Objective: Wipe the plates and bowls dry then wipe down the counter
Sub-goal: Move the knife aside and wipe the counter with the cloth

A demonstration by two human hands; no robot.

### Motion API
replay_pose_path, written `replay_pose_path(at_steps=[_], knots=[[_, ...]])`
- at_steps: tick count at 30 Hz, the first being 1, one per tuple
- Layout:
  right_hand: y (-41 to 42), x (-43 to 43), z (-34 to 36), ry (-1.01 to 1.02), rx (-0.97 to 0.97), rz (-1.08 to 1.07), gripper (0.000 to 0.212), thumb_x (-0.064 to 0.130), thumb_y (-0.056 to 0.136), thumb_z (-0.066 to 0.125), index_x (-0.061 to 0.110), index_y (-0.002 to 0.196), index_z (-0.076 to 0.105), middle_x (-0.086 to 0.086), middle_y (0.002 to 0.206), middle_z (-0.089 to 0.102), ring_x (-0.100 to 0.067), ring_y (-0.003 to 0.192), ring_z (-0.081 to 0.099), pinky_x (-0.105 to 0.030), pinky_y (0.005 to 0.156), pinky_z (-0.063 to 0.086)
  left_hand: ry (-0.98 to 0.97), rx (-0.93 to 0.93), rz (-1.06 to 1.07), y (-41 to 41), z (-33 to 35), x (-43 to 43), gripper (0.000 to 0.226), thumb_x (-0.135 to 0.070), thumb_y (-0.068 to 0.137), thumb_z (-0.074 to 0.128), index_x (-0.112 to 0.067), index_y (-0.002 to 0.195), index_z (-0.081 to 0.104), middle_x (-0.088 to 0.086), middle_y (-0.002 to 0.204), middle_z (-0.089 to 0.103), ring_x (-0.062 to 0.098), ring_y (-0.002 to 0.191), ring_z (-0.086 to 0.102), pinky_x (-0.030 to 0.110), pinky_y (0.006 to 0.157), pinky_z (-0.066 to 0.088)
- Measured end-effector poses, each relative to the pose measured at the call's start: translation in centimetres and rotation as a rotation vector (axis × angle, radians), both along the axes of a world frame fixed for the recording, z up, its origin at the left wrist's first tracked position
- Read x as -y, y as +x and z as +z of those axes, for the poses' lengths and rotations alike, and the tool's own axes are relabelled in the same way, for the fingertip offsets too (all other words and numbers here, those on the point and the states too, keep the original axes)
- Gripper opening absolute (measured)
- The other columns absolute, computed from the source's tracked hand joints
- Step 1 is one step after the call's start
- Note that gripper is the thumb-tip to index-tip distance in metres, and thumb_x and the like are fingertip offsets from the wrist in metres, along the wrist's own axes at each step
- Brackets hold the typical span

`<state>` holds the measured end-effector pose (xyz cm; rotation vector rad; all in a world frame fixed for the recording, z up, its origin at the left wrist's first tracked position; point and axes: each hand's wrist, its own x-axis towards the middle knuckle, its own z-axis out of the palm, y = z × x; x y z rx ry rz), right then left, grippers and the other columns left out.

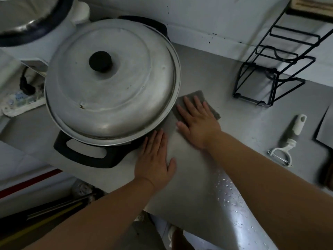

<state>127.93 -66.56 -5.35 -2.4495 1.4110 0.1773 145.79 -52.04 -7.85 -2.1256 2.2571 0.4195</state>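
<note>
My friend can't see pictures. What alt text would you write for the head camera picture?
A person's right hand presses a grey cloth flat on a grey counter, while the left hand lies flat beside a big lidded pot. A peeler and a black wire rack sit to the right.

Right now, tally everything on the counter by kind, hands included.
Lidded pot: 1
Grey cloth: 1
Peeler: 1
Black wire rack: 1
Dark board, cut off at right: 1
Hands: 2, left hand, right hand
Total: 7
</note>
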Motion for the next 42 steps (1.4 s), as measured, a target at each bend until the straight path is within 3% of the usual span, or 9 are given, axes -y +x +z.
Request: replay_pose_path(at_steps=[3, 8, 11, 17, 20, 27, 31, 36, 42], knots=[[0.7, -0.2, 0.0, 0.021, -0.003, -0.033, 0.078, 0.072, 0.099, 0.004, 0.032, 0.167, 0.007, 0.0, 0.175, -0.003, -0.028, 0.16, -0.012, -0.046, 0.128, -0.012, 0.003, 0.01, 0.003, 0.0, -0.1, 0.0, 0.089, -0.056, 0.094, 0.04, -0.008, 0.164, 0.013, 0.008, 0.172, 0.008, 0.022, 0.159, 0.005, 0.044, 0.129, 0.006], [-2.7, -7.3, -0.2, 0.048, 0.0, 0.199, 0.075, 0.071, 0.103, 0.009, 0.031, 0.166, 0.015, -0.001, 0.174, 0.004, -0.027, 0.161, -0.009, -0.049, 0.13, -0.003, -0.007, -0.004, 0.015, 0.0, 0.1, -0.1, 0.088, -0.055, 0.095, 0.042, -0.007, 0.164, 0.014, 0.009, 0.172, 0.01, 0.022, 0.159, 0.007, 0.044, 0.129, 0.007], [-3.2, -6.7, -0.1, 0.078, 0.007, 0.231, 0.076, 0.072, 0.102, 0.007, 0.033, 0.165, 0.02, 0.0, 0.174, 0.008, -0.027, 0.161, -0.004, -0.047, 0.13, -0.003, -0.03, -0.015, 0.014, 0.0, 0.0, 0.0, 0.088, -0.054, 0.093, 0.044, -0.006, 0.163, 0.018, 0.01, 0.171, 0.013, 0.024, 0.159, 0.01, 0.046, 0.129, 0.01], [1.4, 2.9, -0.3, -0.008, -0.013, -0.045, 0.078, 0.074, 0.099, 0.01, 0.034, 0.167, 0.009, -0.002, 0.175, 0.001, -0.03, 0.16, -0.007, -0.048, 0.129, -0.007, -0.009, 0.006, 0.011, -0.1, 0.0, 0.1, 0.09, -0.056, 0.093, 0.043, -0.006, 0.163, 0.015, 0.008, 0.172, 0.008, 0.022, 0.159, 0.006, 0.046, 0.128, 0.009], [2.6, 2.7, -0.8, 0.01, 0.013, -0.17, 0.08, 0.074, 0.099, 0.008, 0.032, 0.167, 0.007, -0.003, 0.175, -0.003, -0.03, 0.16, -0.009, -0.048, 0.129, -0.007, 0.01, 0.018, 0.008, -0.1, 0.1, 0.1, 0.091, -0.055, 0.094, 0.044, -0.006, 0.164, 0.013, 0.008, 0.173, 0.005, 0.021, 0.159, 0.003, 0.044, 0.129, 0.004], [-0.9, -10.4, -0.6, 0.05, 0.028, -0.005, 0.08, 0.073, 0.102, 0.017, 0.026, 0.166, 0.02, -0.007, 0.174, 0.008, -0.032, 0.161, -0.001, -0.053, 0.129, 0.006, 0.031, 0.031, 0.007, -0.1, 0.0, 0.0, 0.087, -0.059, 0.097, 0.034, -0.009, 0.164, 0.009, 0.007, 0.173, 0.001, 0.019, 0.159, -0.001, 0.046, 0.129, 0.006], [-1.3, -7.8, -0.4, 0.036, 0.021, -0.003, 0.078, 0.074, 0.1, 0.008, 0.032, 0.166, 0.017, -0.002, 0.175, 0.007, -0.031, 0.161, -0.001, -0.051, 0.13, 0.002, 0.024, 0.023, 0.016, -0.1, 0.1, -0.1, 0.087, -0.058, 0.096, 0.035, -0.01, 0.164, 0.01, 0.005, 0.173, 0.0, 0.019, 0.159, 0.0, 0.042, 0.129, 0.001], [-2.7, 0.4, -0.5, -0.02, -0.025, -0.269, 0.078, 0.071, 0.099, 0.003, 0.032, 0.167, 0.006, -0.002, 0.175, -0.002, -0.029, 0.16, -0.008, -0.048, 0.129, -0.006, 0.046, 0.038, 0.011, -0.2, 0.2, 0.0, 0.089, -0.056, 0.095, 0.037, -0.013, 0.165, 0.001, 0.002, 0.173, -0.009, 0.018, 0.159, -0.006, 0.04, 0.129, -0.001], [-1.7, -7.3, -0.3, 0.037, 0.012, -0.233, 0.079, 0.071, 0.1, 0.007, 0.029, 0.167, 0.005, -0.004, 0.175, -0.007, -0.029, 0.16, -0.012, -0.05, 0.129, -0.003, 0.056, 0.02, 0.02, -0.1, 0.5, 0.1, 0.089, -0.056, 0.093, 0.036, -0.014, 0.165, 0.004, 0.001, 0.173, -0.006, 0.018, 0.159, -0.005, 0.041, 0.129, 0.001]])
